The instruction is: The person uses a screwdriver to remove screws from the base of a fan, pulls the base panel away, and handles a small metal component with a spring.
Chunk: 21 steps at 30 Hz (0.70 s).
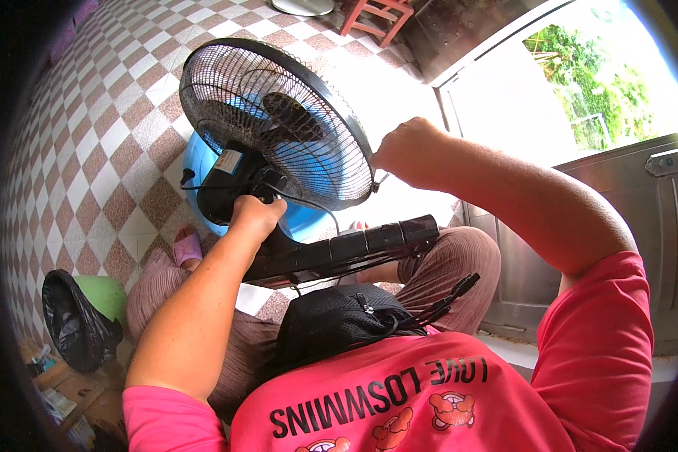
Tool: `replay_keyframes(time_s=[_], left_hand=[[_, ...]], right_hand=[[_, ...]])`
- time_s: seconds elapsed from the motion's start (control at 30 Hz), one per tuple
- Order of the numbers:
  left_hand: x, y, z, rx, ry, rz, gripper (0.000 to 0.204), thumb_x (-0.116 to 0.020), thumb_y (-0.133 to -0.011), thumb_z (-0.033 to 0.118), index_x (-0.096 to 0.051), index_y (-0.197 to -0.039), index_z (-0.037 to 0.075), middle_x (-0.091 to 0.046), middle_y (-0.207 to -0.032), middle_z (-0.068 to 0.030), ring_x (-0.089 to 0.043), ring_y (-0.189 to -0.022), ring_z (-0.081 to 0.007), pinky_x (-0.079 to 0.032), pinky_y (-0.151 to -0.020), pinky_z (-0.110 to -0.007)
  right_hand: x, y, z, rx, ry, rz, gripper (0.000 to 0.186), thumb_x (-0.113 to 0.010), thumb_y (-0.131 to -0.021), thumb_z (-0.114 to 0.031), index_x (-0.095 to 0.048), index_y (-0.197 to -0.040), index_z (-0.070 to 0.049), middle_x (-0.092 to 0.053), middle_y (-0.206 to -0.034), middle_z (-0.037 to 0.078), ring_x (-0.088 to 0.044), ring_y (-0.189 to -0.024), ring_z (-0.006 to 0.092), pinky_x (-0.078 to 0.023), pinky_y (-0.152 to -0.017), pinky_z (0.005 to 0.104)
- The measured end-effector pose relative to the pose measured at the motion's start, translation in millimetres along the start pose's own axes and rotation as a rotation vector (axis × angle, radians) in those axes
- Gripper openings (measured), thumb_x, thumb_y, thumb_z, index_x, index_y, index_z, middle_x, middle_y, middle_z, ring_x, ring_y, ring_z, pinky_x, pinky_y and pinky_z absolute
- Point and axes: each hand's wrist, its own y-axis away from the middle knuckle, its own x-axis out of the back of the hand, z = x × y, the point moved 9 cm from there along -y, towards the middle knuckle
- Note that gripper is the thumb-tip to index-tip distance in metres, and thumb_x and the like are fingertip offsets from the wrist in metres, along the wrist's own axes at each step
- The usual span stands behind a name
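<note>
The electric fan (290, 117) tilts above a blue basin (193, 162). L hand (260, 213) clasps its neck (280, 239); R hand (413, 153) curls at the guard rim (337, 102), unclear if pinching it. Prob. top-heavy, wire guard (316, 169) bendy; I'd use 2 hands, neck & rim.

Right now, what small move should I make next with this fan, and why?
Perhaps ease your right hand along the guard's rim: it's curled at that edge, while your left hand holds the black fan from behind.
</note>
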Motion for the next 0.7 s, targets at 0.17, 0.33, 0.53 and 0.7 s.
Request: replay_keyframes(time_s=[0.17,0.33,0.53,0.7], left_hand=[[0.3,0.2,-0.2,0.025,-0.022,0.010,0.048,-0.072,-0.069,0.030,-0.061,-0.095,-0.008,-0.062,-0.097,-0.0170,-0.060,-0.086,-0.0245,-0.047,-0.078,-0.036],[0.0,-1.5,-0.2,0.005,-0.026,0.022,0.047,-0.072,-0.069,0.030,-0.061,-0.094,-0.009,-0.063,-0.096,-0.0177,-0.060,-0.085,-0.0251,-0.047,-0.078,-0.035],[-2.4,-7.7,-3.9,-0.019,-0.037,0.043,0.045,-0.072,-0.069,0.028,-0.062,-0.094,-0.008,-0.063,-0.095,-0.0174,-0.061,-0.085,-0.0245,-0.047,-0.078,-0.035],[-2.7,-14.0,-10.1,-0.045,-0.020,0.065,0.043,-0.071,-0.068,0.027,-0.062,-0.094,-0.007,-0.063,-0.094,-0.0162,-0.060,-0.084,-0.0235,-0.047,-0.077,-0.034]], right_hand=[[0.5,0.3,-2.4,-0.002,-0.004,-0.005,0.012,-0.057,-0.081,-0.011,-0.064,-0.091,-0.014,-0.066,-0.079,0.003,-0.066,-0.078,0.0191,-0.052,-0.066,0.0307],[2.1,-0.6,-3.5,-0.007,0.023,-0.016,0.011,-0.058,-0.081,-0.011,-0.064,-0.090,-0.014,-0.066,-0.079,0.003,-0.066,-0.079,0.0185,-0.052,-0.067,0.0305],[0.1,-1.6,-3.4,-0.023,0.013,-0.050,0.009,-0.060,-0.080,-0.012,-0.064,-0.088,-0.015,-0.066,-0.080,0.003,-0.066,-0.080,0.0181,-0.052,-0.066,0.0304],[1.1,-1.5,-3.6,-0.030,0.042,-0.017,0.007,-0.061,-0.079,-0.013,-0.064,-0.086,-0.015,-0.066,-0.080,0.003,-0.066,-0.079,0.0178,-0.052,-0.066,0.0302]])
